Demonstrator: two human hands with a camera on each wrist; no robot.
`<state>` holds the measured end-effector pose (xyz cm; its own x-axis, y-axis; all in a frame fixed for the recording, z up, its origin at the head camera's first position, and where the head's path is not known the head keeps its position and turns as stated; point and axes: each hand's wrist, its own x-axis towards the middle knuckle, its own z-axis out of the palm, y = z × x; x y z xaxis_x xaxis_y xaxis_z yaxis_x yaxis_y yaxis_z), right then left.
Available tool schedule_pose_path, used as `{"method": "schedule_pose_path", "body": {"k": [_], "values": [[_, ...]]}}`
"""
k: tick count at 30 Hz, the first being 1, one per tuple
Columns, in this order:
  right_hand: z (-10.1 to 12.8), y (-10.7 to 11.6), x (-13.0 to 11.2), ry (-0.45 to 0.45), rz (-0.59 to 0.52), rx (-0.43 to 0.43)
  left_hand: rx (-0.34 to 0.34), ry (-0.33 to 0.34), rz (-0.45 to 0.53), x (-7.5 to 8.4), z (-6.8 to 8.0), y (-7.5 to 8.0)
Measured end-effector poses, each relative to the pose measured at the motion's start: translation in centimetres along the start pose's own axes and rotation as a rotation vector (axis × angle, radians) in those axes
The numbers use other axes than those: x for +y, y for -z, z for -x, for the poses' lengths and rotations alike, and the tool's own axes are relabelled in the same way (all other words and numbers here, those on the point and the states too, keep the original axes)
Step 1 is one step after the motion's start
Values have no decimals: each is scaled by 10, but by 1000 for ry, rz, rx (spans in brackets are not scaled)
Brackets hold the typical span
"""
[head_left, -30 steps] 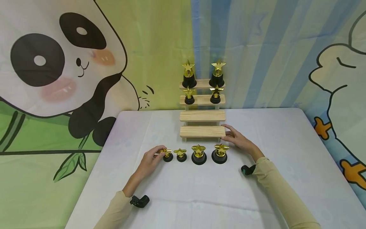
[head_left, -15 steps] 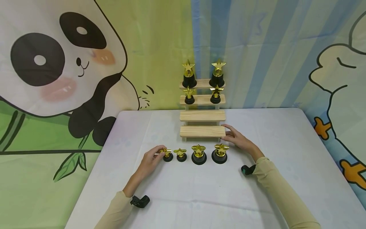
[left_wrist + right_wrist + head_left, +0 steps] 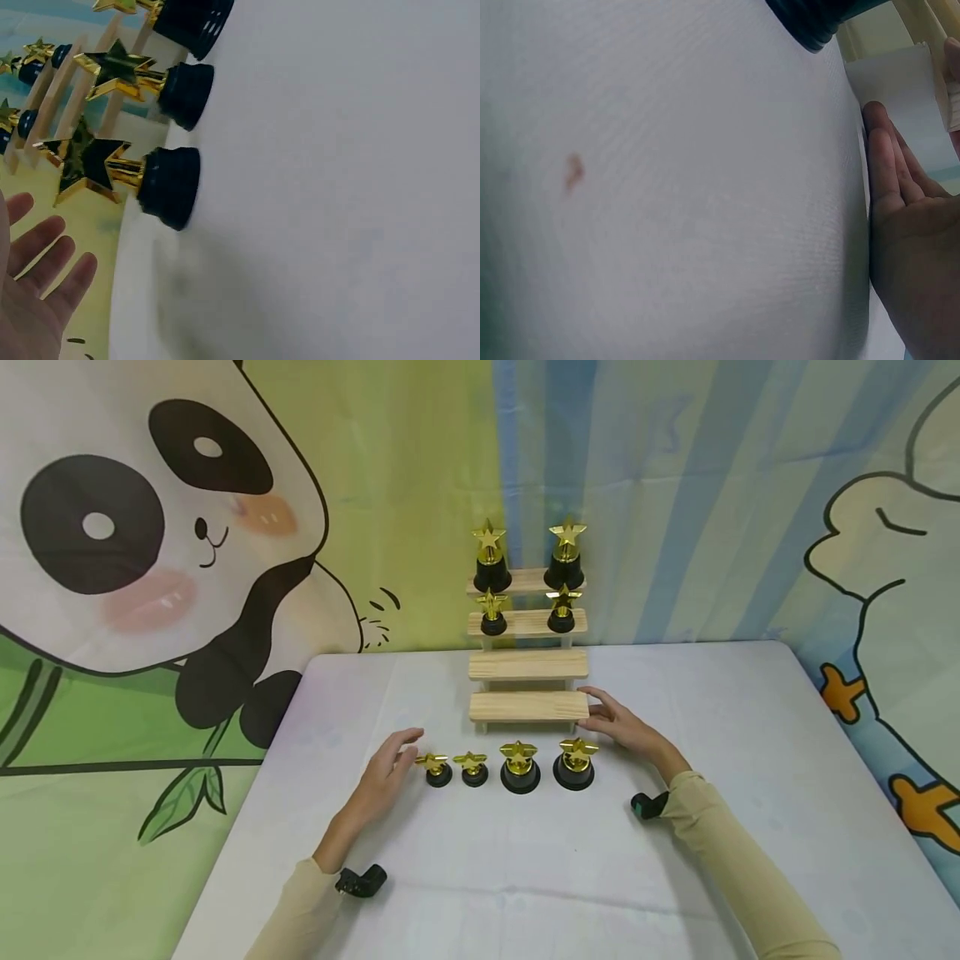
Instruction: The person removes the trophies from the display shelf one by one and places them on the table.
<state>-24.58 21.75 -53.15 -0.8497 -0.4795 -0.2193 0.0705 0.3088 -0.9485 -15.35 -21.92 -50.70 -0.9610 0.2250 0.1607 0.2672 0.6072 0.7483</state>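
Note:
My left hand (image 3: 382,777) is beside the leftmost small star trophy (image 3: 438,774), apart from it and holding nothing. In the left wrist view its fingers (image 3: 69,289) are spread and fairly straight. Another small star trophy (image 3: 474,774) and two larger ones, a left one (image 3: 520,772) and a right one (image 3: 574,770), continue the row; all have gold stars on black bases. Behind them stands a stepped wooden display stand (image 3: 528,706). My right hand (image 3: 630,728) holds the right end of its lowest step, with the lower fingers (image 3: 883,161) beneath; the exact contact is partly hidden.
Two large trophies, a left one (image 3: 492,568) and a right one (image 3: 564,568), stand on the top step. Below them are two small ones, a left one (image 3: 492,620) and a right one (image 3: 561,617). A white cloth covers the table (image 3: 510,877); a printed curtain (image 3: 420,527) hangs behind.
My left hand has let go of the leftmost small trophy and drawn back slightly to the left, fingers opening. The trophy stays standing. My right hand keeps its place at the stand.

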Motion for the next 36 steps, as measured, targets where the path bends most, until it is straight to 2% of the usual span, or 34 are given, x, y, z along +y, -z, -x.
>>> {"method": "schedule_pose_path", "body": {"k": [3, 7, 11, 14, 18, 23, 28, 36], "values": [[0, 0, -1, -3, 3, -1, 45, -45, -24, 8, -18, 12], [2, 2, -3, -20, 4, 13, 83, -103, -51, 21, -50, 26], [5, 4, -1, -18, 0, 30, 100, -141, 20, 34, -90, 34], [5, 4, 2, -10, 5, 22, 104, -167, 76, 43, -118, 36], [5, 4, 4, -6, 20, 16, 106, -188, 72, 61, -151, 35], [5, 3, 3, -9, 16, 23, 107, -253, 93, 85, -189, 28], [3, 2, 3, -10, 20, 19, 125, -305, 62, 102, -210, 19], [1, -1, 1, -15, 27, 17, 130, -319, 47, 112, -222, 12]]}}
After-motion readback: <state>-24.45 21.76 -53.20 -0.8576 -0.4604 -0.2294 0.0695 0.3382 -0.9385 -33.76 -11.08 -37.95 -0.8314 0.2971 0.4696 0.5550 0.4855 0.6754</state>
